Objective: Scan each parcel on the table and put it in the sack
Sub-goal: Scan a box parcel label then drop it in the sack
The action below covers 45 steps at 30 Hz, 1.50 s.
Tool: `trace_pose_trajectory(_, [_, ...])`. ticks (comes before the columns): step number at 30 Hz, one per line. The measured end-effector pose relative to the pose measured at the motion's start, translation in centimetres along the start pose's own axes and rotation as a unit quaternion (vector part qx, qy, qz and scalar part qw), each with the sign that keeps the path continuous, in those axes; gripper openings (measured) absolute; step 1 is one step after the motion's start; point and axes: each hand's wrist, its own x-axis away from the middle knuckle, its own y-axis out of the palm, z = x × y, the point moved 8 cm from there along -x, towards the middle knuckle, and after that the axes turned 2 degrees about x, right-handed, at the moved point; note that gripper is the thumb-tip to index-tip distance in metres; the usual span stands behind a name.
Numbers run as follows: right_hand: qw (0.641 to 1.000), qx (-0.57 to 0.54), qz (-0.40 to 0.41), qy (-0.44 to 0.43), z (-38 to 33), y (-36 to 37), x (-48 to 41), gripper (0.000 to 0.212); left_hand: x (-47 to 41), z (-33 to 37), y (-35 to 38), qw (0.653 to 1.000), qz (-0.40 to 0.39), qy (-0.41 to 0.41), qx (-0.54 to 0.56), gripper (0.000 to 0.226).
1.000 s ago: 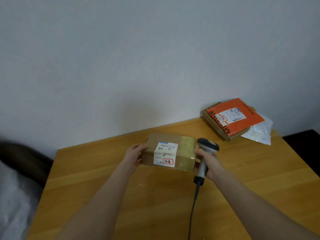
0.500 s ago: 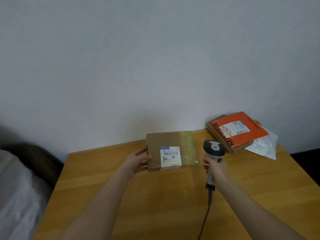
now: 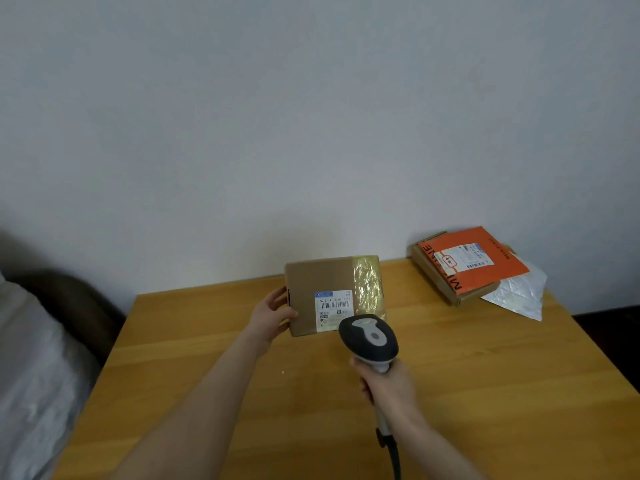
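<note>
The box is mid-rear over the bench, the scanner just before it, stacked parcels at the right rear corner.

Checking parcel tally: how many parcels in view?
4. A brown box held by the left hand; at the table's back right, an orange parcel on a flat cardboard box, and a white mailer partly covered beside them. Others may be hidden.

The one table carries four parcels: one held box in the middle, and one far box, one orange envelope and one white bag at the far right, plus one scanner.
</note>
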Motion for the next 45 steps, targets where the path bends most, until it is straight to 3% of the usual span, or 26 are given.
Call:
trace_pose_trajectory(9, [0.999, 0.044, 0.012, 0.0, -0.1, -0.1, 1.6, 0.024, 0.4, -0.4, -0.4, 0.999, 0.028, 0.014, -0.007, 0.073])
trace_pose_trajectory(27, [1.0, 0.022, -0.007, 0.006, -0.4, 0.2, 2.6, 0.026, 0.9, -0.4, -0.9, 0.998, 0.051, 0.022, -0.017, 0.074])
trace_pose_trajectory(35, [0.999, 0.046, -0.018, -0.022, -0.8, 0.5, 2.5, 0.037, 2.2, 0.0, -1.4, 0.997, 0.069, 0.028, -0.015, 0.073])
trace_pose_trajectory(41, [0.994, 0.004, -0.089, -0.064, -1.8, 1.6, 2.6, 0.027, 4.3, 0.6, -3.0, 0.994, 0.101, 0.038, -0.017, 0.072])
trace_pose_trajectory(45, [0.992, -0.063, -0.087, -0.073, -3.5, 1.9, 1.6, 0.011, 6.3, 2.0, -5.3, 0.99, 0.132, 0.04, -0.019, 0.068])
